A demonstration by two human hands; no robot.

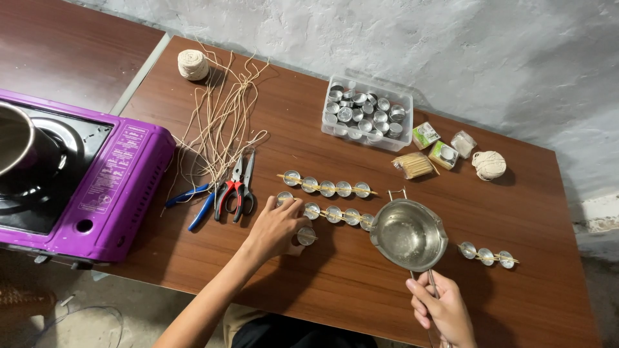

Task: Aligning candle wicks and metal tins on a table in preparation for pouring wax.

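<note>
My left hand [276,227] rests on the brown table [361,283], fingers curled around a small metal tealight cup [307,236] at the left end of a row of cups [335,214] laid along thin sticks. My right hand [443,312] grips the wire handle of a small steel pouring pot [409,234], held just right of that row. A second row of cups [327,187] on sticks lies farther back. A short row of three cups [487,256] lies to the right of the pot.
A purple portable gas stove [97,187] with a steel pot [19,145] stands at left. Pliers and cutters [225,193], cut string lengths [222,122], two twine balls [193,64] [489,165], a clear box of cups [364,115], a toothpick bundle [412,165] and small packets [435,145] lie around.
</note>
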